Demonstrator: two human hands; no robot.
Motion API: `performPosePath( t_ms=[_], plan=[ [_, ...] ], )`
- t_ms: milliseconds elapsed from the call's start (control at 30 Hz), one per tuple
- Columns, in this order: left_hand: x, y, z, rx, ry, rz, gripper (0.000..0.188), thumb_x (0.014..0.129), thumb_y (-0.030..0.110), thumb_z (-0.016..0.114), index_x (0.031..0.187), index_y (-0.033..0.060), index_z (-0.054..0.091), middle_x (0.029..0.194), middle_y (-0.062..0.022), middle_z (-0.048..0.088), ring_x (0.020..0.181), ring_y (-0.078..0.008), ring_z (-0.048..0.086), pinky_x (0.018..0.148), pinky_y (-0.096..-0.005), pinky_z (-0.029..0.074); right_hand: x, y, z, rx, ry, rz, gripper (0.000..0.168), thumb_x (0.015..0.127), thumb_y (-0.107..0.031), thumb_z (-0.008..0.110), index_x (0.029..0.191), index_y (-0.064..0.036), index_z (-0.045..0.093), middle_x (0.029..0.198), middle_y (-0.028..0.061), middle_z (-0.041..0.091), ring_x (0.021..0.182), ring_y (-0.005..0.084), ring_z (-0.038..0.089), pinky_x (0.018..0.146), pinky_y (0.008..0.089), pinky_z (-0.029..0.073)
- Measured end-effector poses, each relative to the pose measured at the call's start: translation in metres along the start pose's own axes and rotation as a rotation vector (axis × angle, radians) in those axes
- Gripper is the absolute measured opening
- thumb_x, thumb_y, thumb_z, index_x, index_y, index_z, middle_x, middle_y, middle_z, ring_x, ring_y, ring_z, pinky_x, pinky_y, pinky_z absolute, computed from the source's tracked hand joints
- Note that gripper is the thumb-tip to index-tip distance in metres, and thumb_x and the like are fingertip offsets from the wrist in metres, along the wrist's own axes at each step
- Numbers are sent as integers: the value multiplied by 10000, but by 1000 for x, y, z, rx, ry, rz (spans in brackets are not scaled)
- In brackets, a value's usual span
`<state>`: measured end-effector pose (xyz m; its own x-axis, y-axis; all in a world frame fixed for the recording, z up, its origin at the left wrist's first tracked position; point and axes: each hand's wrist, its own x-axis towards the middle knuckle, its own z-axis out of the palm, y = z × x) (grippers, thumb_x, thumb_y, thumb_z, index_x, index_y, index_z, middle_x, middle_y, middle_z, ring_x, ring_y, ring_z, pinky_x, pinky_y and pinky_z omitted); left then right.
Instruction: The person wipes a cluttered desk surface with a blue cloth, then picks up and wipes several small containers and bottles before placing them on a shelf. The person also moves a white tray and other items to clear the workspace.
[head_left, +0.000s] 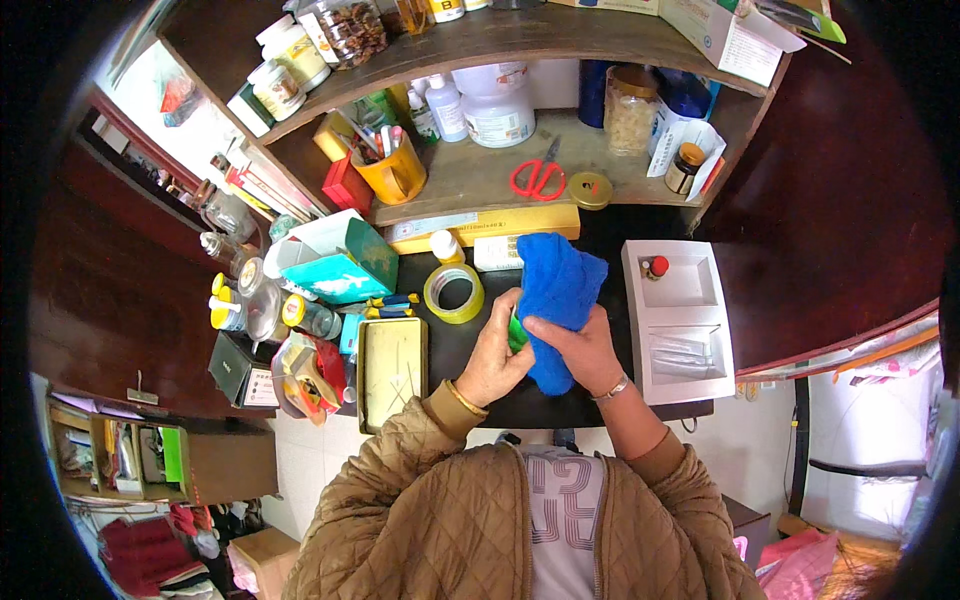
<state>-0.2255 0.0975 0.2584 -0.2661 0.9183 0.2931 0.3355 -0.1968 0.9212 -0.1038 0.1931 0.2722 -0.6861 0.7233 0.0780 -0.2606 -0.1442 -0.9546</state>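
Note:
A blue cloth is bunched between my hands above the dark desktop. My right hand grips the cloth, its thumb pressed across the front. With my left hand I hold a green object, mostly hidden by my fingers and the cloth, so its kind is unclear. The cloth hangs against the green object's right side. Just left of my hands lies a roll of yellowish tape. Behind the cloth is a small white box, partly covered.
A white tray holding a red-capped vial lies on the right. To the left are a shallow tin, a teal carton and several jars. Red-handled scissors rest on the wooden shelf behind.

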Motion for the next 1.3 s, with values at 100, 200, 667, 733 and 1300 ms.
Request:
performPosePath(
  t_ms=[100,200,667,733,1300],
  plan=[
    [-8,5,-4,34,-11,6,546,823,8,537,1328,39,331,1128,-114,488,1055,-181,496,905,-315,423,-5,-4,1,152,-8,93,308,758,-92,759,1040,-14,661,983,60,689,861,122,645,787,288,523],
    [-10,12,-10,-34,-41,-1,494,840,55,612,1275,51,378,1049,-72,503,964,-145,505,853,-292,437,-3,-5,-4,325,-40,160,317,744,-27,741,1051,-14,662,993,71,692,853,136,658,779,295,533],
    [-9,15,-20,-693,-210,-386,354,854,81,671,1088,82,406,899,-45,559,776,-128,609,577,-245,502,-4,0,-21,350,172,283,309,848,-104,613,1134,6,577,981,127,658,856,236,656,780,373,551],
    [-11,0,-23,-655,-164,-330,317,866,99,646,1125,71,466,979,-73,579,889,-169,599,680,-304,538,-6,-8,-25,389,161,194,342,848,-108,613,1164,10,556,1002,138,649,882,259,654,785,406,555],
    [-22,3,-12,-771,-150,-455,313,988,339,467,1124,64,531,773,-36,583,584,-109,582,516,-243,487,-10,-4,0,450,21,157,323,778,-45,734,1083,-33,630,1001,65,673,855,168,653,758,325,544]
  ],
)
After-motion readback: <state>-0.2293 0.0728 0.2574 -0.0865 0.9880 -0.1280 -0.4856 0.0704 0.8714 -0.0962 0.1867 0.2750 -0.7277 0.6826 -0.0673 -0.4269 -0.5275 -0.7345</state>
